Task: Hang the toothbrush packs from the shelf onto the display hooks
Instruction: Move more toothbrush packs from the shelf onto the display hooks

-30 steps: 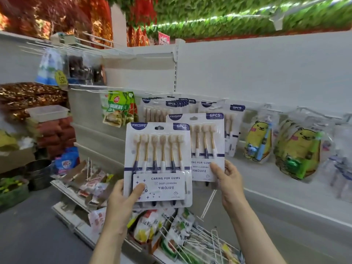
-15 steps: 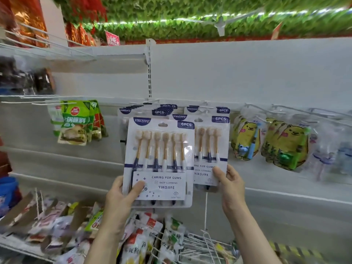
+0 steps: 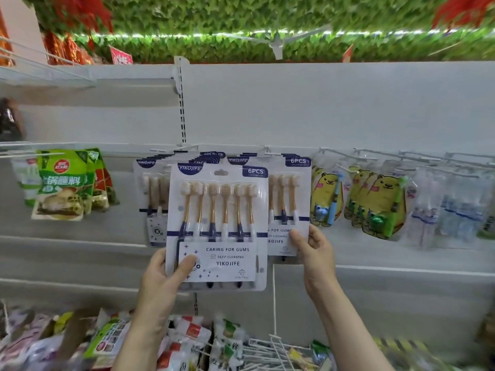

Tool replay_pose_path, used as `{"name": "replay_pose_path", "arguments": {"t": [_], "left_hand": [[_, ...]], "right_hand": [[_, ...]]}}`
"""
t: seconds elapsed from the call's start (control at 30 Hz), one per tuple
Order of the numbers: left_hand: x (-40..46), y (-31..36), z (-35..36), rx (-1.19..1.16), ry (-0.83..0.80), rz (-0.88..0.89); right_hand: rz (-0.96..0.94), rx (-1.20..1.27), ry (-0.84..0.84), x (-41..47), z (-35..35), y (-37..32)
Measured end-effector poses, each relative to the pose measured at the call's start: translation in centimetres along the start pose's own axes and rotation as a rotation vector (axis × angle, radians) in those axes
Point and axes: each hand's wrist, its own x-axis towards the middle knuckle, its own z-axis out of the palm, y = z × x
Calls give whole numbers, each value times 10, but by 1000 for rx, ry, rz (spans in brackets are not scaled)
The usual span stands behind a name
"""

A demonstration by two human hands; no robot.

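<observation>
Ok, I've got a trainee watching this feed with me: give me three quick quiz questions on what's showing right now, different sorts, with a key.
1. True or false: the left hand holds a toothbrush pack by its lower left corner.
2. Which hand touches the hanging pack? A) left B) right C) neither
3. Fill in: the count label on the held pack reads ____.

Key: 1 true. 2 B, the right hand pinches its lower edge. 3 6PCS.
</observation>
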Motion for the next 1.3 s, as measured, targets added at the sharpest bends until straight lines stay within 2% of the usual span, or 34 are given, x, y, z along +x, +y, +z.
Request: {"name": "replay_pose_path", "arguments": {"t": [0.47,0.67,0.73,0.8,0.87,0.93,1.03,1.3], "left_hand": [[6,-10,25,-16,60,-5],[2,-15,36,-35,37,-4],[1,-16,40,-32,28,2],[1,-18,44,-18,7,5],[2,-21,49,-11,-21,0],[2,-22,55,-4,-41,-1],[5,-24,64,-6,-67,6],[24,-17,87,-3,-110,12]], "right_hand": [[105,-23,-4,60,0,17],[123,-119,-58,72,-9,19],[100,-206,-43,73,-11,18],[28,-308,47,68,-11,9],[-58,-289,91,56,-7,-12],[-80,-161,-23,43,-1,-37],[-93,-114,-177,33,5,-63],[-137,-81,-165,49,6,-85]]}}
